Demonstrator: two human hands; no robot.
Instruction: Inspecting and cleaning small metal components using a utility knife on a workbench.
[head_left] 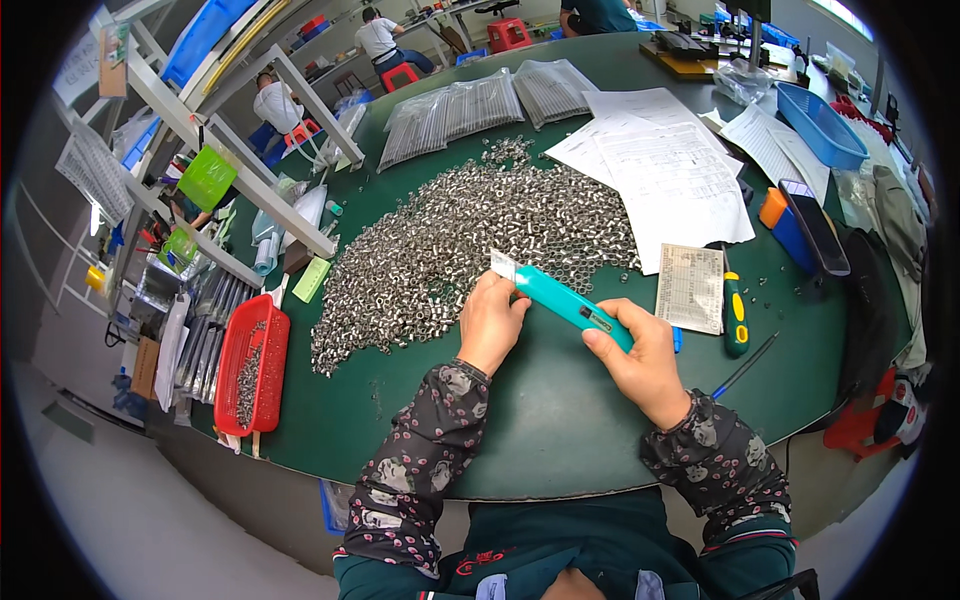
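Note:
A long, narrow teal plastic case or tool, with a small dark label on its side, slants across the space between my hands above the green table. My right hand is closed around its near right end, thumb on top. At the far left end, my left hand pinches close to a small whitish, shiny piece; whether that belongs to the teal thing I cannot tell. Just beyond my hands spreads a large pile of small shiny metal rings or sleeves.
A red basket of small metal parts stands at left. Papers, bagged metal tubes, a blue tray and a phone lie farther off. A yellow-green screwdriver and a pen rest right of my right hand.

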